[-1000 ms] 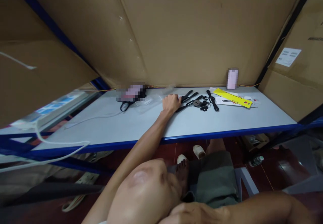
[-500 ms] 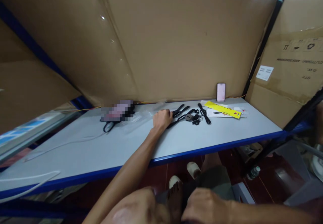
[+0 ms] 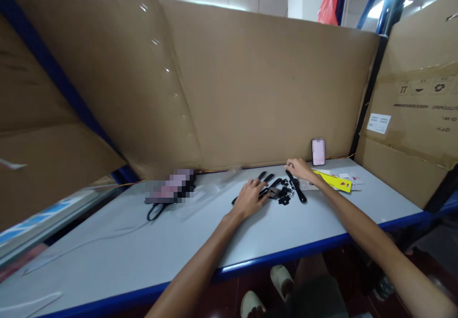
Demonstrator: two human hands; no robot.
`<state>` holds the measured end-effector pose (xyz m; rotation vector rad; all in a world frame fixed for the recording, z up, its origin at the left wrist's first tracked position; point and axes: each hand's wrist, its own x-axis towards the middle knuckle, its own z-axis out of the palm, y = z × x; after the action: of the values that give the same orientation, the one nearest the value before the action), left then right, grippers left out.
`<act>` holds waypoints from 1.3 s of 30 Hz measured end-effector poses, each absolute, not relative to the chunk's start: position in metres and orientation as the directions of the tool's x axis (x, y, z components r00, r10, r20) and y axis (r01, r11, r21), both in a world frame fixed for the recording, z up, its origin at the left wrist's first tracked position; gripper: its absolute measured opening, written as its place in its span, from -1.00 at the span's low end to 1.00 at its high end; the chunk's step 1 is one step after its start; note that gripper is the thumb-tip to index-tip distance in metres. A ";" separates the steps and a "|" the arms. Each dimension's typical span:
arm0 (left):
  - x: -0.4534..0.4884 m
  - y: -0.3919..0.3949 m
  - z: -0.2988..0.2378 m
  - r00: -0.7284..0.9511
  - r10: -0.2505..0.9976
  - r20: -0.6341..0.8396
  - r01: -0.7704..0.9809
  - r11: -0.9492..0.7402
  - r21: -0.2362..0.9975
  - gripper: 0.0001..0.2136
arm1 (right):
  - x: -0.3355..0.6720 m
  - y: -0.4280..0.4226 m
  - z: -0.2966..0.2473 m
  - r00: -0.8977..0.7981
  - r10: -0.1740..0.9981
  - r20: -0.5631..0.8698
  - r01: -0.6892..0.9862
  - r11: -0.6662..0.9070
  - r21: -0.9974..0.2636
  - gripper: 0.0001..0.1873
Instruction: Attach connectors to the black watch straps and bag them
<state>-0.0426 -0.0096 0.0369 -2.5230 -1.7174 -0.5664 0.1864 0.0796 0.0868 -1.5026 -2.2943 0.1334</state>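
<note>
My left hand (image 3: 250, 196) lies flat with fingers stretched out on long black strap-like parts (image 3: 266, 183) on the grey table (image 3: 150, 246). A cluster of small black pieces (image 3: 282, 195) lies just right of it. My right hand (image 3: 299, 168) reaches to the far side of the table, fingers curled down on the top end of a black strap (image 3: 296, 190); whether it grips it I cannot make out. A yellow card (image 3: 334, 180) on white sheets lies right of that hand.
A phone (image 3: 318, 152) leans upright against the big cardboard wall (image 3: 232, 84) behind the table. A blurred dark item (image 3: 170, 189) with a black loop lies at left. Clear plastic bags (image 3: 211, 190) sit beside it. A cardboard box (image 3: 411, 127) stands at right. The table has a blue front edge (image 3: 307, 249).
The view has tilted up. My right hand rose from my lap and reached to the strap at the table's back. My left hand opened from a loose fist and lies flat on the black parts.
</note>
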 end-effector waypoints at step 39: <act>-0.067 0.005 0.028 -0.116 0.962 0.248 0.983 0.076 0.165 -0.63 | 0.200 0.079 0.054 -0.183 0.983 0.030 0.910 0.181 -0.373 -0.94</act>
<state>-0.0670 0.0051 0.0276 -2.0378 -2.2493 -0.4486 0.2001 0.0789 0.0541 -1.8138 -2.1955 0.3963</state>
